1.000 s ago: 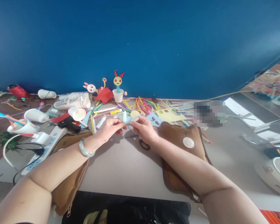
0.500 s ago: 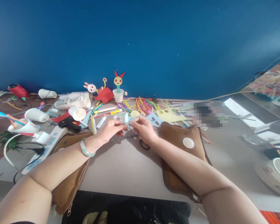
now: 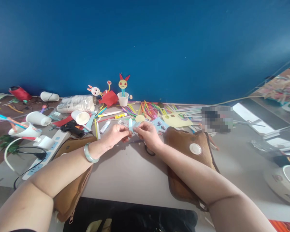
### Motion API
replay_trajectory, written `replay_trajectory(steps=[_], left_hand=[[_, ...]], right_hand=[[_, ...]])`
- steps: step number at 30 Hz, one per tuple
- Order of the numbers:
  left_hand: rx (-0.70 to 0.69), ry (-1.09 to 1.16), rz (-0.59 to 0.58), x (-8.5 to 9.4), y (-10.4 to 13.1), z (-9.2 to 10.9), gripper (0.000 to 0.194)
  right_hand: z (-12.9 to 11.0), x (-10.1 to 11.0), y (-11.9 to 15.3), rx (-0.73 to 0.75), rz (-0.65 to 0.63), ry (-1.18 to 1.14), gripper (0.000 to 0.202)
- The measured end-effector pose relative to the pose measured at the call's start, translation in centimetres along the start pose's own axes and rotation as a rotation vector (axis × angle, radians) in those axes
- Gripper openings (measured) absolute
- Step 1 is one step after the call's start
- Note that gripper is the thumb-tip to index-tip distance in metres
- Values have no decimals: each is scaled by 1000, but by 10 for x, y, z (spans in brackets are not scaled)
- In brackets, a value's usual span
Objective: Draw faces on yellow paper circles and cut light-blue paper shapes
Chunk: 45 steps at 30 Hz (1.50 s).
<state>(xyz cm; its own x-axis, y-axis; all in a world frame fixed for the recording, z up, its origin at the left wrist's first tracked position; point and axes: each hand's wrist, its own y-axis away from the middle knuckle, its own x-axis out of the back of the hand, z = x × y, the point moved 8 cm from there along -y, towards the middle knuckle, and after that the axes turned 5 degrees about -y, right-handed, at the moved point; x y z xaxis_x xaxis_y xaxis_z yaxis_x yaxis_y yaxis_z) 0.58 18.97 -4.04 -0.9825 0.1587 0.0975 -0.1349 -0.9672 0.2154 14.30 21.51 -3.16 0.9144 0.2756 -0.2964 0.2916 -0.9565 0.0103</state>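
Note:
My left hand (image 3: 119, 133), with a pale bangle at the wrist, pinches a small light blue piece of paper (image 3: 130, 124) between thumb and fingers. Close against it, my right hand (image 3: 148, 133) also has its thumb and forefinger closed on the blue paper. The fingers hide much of the piece. Under my right hand a dark loop (image 3: 149, 150) shows, perhaps a scissors handle; I cannot tell whether it is held. Just behind the hands lie a cut-out yellow sheet (image 3: 177, 120) and a blue sheet with holes (image 3: 159, 122).
Brown cushions flank the hands, one at right (image 3: 183, 154) under my forearm. At left are a power strip (image 3: 52, 151), a black glue gun (image 3: 73, 128) and paper cups (image 3: 38, 118). A paper rabbit in a cup (image 3: 123, 99) stands by the blue wall. Coloured sticks (image 3: 147, 109) lie behind.
The blue paper and my fingertips have shifted slightly; the fingers sit a little closer together around it. Both hands stay in nearly the same place.

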Motion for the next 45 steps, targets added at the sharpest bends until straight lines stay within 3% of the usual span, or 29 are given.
replay_trajectory(steps=[15,27,35,41,45], left_hand=[[-78,-79,14,5,-3,4,17],[-81,-363,-15,-2,2,11,14],[-129,-399,77,15,-5,10,20],[-158,-459,24,12,-10,4,23],[-192,-358,183,25,-11,11,26]], right_hand=[[3,-5,1,-50,-58,20,32],[3,-7,0,-30,-102,211,31],[2,-3,-1,-10,-51,292,33],[3,-3,-4,-4,-68,365,29],[-19,13,-14,104,17,605,25]])
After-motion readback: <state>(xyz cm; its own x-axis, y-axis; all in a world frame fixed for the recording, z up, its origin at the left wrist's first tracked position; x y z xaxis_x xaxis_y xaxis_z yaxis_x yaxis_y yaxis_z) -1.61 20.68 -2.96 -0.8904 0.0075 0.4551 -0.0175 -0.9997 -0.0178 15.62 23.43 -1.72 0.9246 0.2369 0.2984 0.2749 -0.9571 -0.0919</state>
